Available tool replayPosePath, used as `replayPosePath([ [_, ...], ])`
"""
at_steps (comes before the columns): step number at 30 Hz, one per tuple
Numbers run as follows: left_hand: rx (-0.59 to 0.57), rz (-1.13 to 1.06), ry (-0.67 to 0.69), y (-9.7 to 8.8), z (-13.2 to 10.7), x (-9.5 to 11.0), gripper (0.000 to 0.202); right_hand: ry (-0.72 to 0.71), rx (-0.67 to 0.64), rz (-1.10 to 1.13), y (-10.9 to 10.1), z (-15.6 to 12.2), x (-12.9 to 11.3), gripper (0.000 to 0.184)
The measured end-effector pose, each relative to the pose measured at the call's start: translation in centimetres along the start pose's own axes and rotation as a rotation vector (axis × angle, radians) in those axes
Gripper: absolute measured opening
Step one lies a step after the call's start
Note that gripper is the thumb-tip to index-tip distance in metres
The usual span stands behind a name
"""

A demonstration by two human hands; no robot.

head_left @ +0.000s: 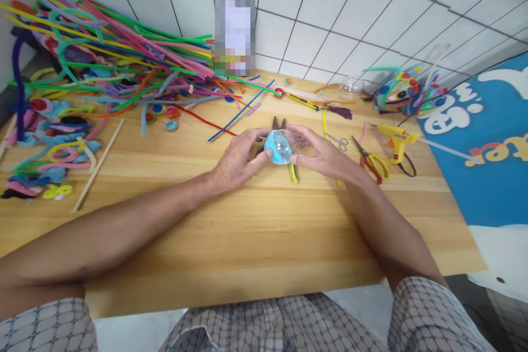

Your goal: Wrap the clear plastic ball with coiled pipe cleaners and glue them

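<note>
Between my hands is a small transparent plastic ball (282,147), its left part wrapped in light blue fuzzy strands. My left hand (239,159) grips the blue-wrapped side, thumb at the front edge. On the other side, my right hand (319,149) closes around the transparent part, with its thumb near the lower rim. I cannot tell whether the ball is one piece or two halves held together. Under it lies a pair of pliers (294,174); dark jaws show behind the ball and a yellow-green handle in front, the middle being hidden.
Many coloured pipe cleaners (136,49) pile up at back left. A wooden stick (99,165) lies left. On the right are small scissors (341,143), red-and-yellow-handled scissors (377,168), a yellow glue gun (396,140) and another transparent ball (350,88). A utility knife (303,101) lies behind.
</note>
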State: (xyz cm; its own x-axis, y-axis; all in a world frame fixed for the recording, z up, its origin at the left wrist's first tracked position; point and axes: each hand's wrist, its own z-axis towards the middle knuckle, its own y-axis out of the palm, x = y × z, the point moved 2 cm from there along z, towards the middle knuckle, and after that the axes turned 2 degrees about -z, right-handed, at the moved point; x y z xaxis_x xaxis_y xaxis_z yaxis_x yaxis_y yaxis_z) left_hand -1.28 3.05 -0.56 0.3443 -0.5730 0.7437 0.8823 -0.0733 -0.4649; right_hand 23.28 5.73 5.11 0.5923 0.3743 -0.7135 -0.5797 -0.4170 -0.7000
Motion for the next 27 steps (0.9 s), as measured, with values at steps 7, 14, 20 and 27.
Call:
replayPosePath([
  [7, 0.03, 0.03, 0.028, -0.2, -0.1, 0.4, 0.039, 0.199, 0.091, -0.281, 0.1, -0.6, -1.5, 0.055],
  [14, -0.021, 0.034, 0.109, -0.1, -0.1, 0.7, 0.052, 0.018, 0.094, -0.106, -0.1, -0.4, -0.9, 0.062],
  [20, -0.074, 0.07, 0.003, 0.1, -0.1, 0.5, 0.047, -0.123, -0.104, -0.036, -0.5, -0.6, -0.6, 0.082],
  [27, -0.079, 0.05, 0.012, -0.1, -0.1, 0.7, 0.045, -0.131, -0.028, -0.104, 0.1, -0.1, -0.1, 0.077],
])
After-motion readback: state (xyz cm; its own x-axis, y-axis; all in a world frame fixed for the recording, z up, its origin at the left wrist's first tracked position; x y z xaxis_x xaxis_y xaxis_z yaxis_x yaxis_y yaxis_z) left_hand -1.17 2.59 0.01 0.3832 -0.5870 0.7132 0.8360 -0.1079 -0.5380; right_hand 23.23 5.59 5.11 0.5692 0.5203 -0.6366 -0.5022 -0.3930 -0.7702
